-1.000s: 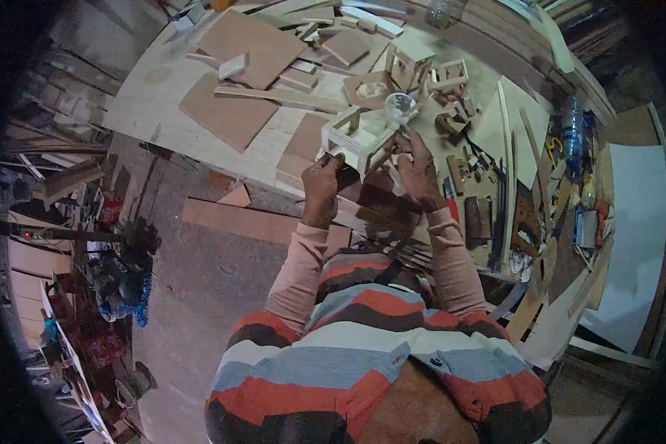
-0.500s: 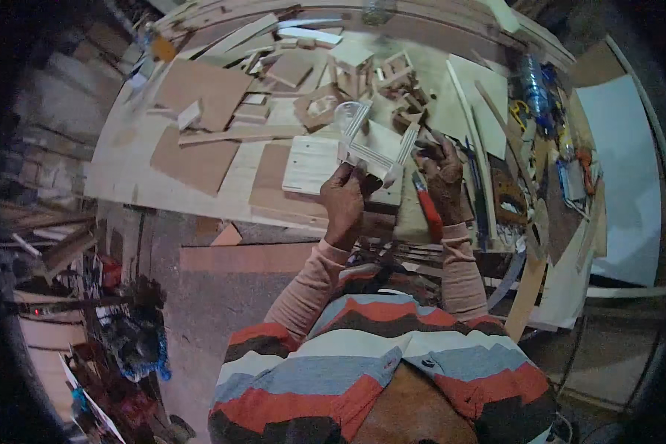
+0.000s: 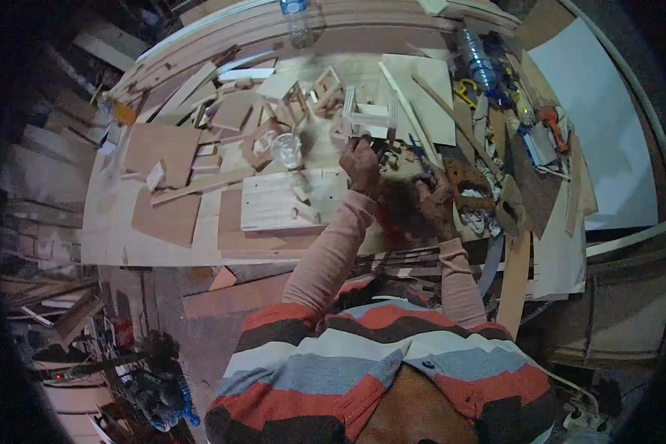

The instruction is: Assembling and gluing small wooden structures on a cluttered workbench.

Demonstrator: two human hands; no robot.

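Observation:
My left hand (image 3: 362,166) reaches out over the workbench (image 3: 111,222) and grips the lower edge of a small pale wooden frame (image 3: 370,117), which stands just beyond its fingers. My right hand (image 3: 436,198) lies lower and to the right, curled among dark clutter and scraps. Whether it holds anything is hidden. A red-handled tool (image 3: 387,224) shows between my two forearms. A pale slatted board (image 3: 274,203) with small blocks on it lies left of my left wrist.
A clear glass jar (image 3: 287,149) stands beyond the board. Brown hardboard pieces (image 3: 164,148), small wooden frames (image 3: 297,103) and offcuts cover the left. Plastic bottles (image 3: 479,65), yellow-handled pliers (image 3: 462,90) and an orange tool (image 3: 551,118) lie right, beside a white sheet (image 3: 607,126).
My left hand has carried the wooden frame from close in front of me out toward the far side of the bench. Both arms have stretched forward. The view has shifted left and down.

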